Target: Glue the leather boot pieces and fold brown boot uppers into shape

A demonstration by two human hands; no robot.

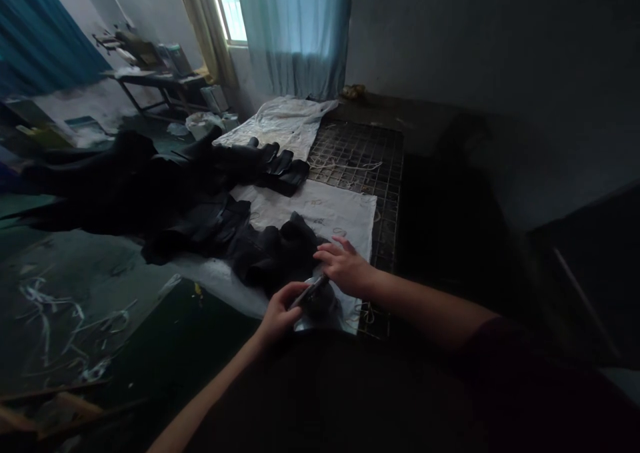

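My left hand (280,314) is closed around a thin dark tool (309,291) that slants up to the right, over a dark rounded piece (323,306) lying on a white sheet (330,214). My right hand (344,265) rests just above it with fingers stretched to the left, touching a pile of black garments (260,249). The room is dim and I cannot make out what the dark piece is.
Black clothing (125,186) is heaped across the left of the surface. A wire grid (363,156) shows between two white sheets. Folded dark items (283,166) lie further back. A cluttered table (150,73) and curtained window (293,26) stand behind. White strips litter the floor (65,306).
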